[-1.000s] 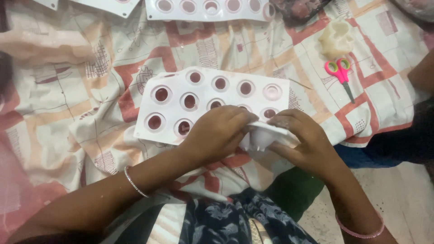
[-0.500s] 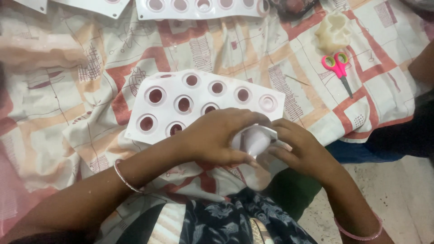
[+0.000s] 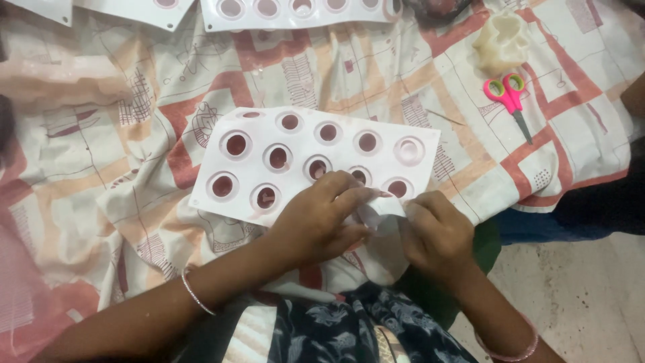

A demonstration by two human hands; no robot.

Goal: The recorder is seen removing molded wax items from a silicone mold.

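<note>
A white tray (image 3: 336,124) with several round cups, most dark red inside, lies on a patterned cloth (image 3: 101,168) in front of me. My left hand (image 3: 319,218) rests on the tray's near edge and pinches a small white piece (image 3: 376,214). My right hand (image 3: 437,232) grips the same white piece from the right side. Both hands meet at the tray's near right corner. What the white piece is made of I cannot tell.
Pink-handled scissors (image 3: 509,97) lie on the cloth at the right, below a cream-coloured lump (image 3: 502,40). More white trays with cups (image 3: 295,12) lie along the far edge. Bare floor (image 3: 578,296) shows at the lower right.
Both hands stay together on the white piece and have worked it smaller between the fingers. The view has shifted, so the tray sits a little lower and more to the right.
</note>
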